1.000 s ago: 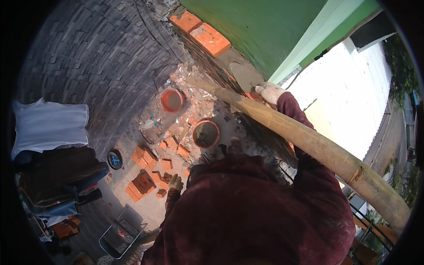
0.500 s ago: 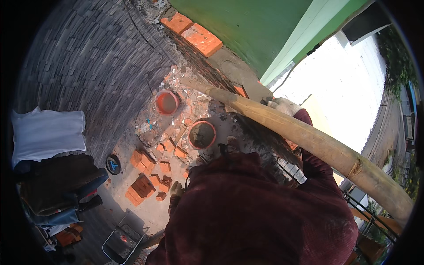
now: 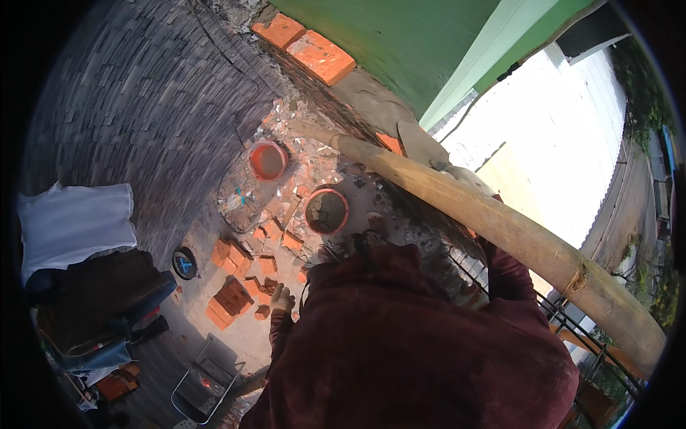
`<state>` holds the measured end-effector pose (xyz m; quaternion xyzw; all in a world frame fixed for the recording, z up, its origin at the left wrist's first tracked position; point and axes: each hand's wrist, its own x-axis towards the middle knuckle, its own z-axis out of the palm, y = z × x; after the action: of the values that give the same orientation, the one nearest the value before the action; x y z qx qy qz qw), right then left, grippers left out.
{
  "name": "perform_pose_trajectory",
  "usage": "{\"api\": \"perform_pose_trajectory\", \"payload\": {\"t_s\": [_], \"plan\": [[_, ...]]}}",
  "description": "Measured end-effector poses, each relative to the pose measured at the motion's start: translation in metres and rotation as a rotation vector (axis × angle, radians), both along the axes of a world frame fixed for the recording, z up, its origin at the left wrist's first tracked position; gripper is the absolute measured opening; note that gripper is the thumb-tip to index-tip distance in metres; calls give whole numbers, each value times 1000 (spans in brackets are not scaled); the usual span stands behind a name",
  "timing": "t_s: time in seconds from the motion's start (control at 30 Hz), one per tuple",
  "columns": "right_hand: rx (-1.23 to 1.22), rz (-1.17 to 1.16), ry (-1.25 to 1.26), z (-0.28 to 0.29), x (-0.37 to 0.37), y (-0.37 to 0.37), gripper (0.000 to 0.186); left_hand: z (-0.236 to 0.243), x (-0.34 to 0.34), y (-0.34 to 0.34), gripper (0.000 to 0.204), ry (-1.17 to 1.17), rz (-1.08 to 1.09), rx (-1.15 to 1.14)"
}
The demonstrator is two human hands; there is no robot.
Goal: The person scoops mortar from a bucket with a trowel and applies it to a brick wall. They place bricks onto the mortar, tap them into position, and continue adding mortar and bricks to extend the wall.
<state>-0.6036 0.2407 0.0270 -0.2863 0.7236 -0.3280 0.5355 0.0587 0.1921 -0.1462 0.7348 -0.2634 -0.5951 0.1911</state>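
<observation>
My right hand [image 3: 463,176], in a pale glove, is mostly hidden behind a long bamboo pole [image 3: 514,222]. It appears closed on a trowel [image 3: 418,143] lying against grey mortar [image 3: 375,100] along the top of a low brick wall [image 3: 336,107]. Two orange bricks [image 3: 320,56] sit at the upper end of that mortar, against a green wall [image 3: 414,43]. My gloved left hand [image 3: 282,299] hangs low beside my body with its fingers loosely apart, near but apparently not touching the bricks on the ground.
Two orange buckets [image 3: 325,213] stand on rubble below, one holding mortar. Brick stacks [image 3: 229,304], a white cloth [image 3: 75,225], dark clothing [image 3: 100,300] and a metal-framed object [image 3: 204,390] are to the left. A bright white roof [image 3: 564,129] lies beyond the wall at right.
My right hand has moved down and right along the mortar, further behind the pole. A piece of orange brick shows above the pole. The view has shifted slightly.
</observation>
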Motion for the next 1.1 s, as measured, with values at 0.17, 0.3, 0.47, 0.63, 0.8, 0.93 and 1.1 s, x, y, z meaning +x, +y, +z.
{"api": "perform_pose_trajectory", "payload": {"t_s": [0.17, 0.3, 0.47, 0.63, 0.8, 0.93, 1.1], "plan": [[26, 188, 110, 30, 18, -51, 51, 18, -6, 12, 56, -19, -124, 89], [12, 132, 287, -27, 8, -25, 52, 27, -9, -8, 53, 20, -126, 76], [-130, 66, 26, 9, 11, -35, 51, 25, -28, 0, 52, -54, 80, 83], [-104, 340, 590, -34, 0, -139, 50, 0, 10, -15, 51, 6, -432, -71], [118, 169, 294, 20, 3, -132, 49, 9, -11, -45, 47, 77, 59, 157], [142, 194, 284, 37, 4, -90, 47, 15, -41, -32, 52, -6, -197, 37], [-19, 77, 181, -49, 0, -10, 63, 8, -34, -10, 57, -4, -284, 159]]}}
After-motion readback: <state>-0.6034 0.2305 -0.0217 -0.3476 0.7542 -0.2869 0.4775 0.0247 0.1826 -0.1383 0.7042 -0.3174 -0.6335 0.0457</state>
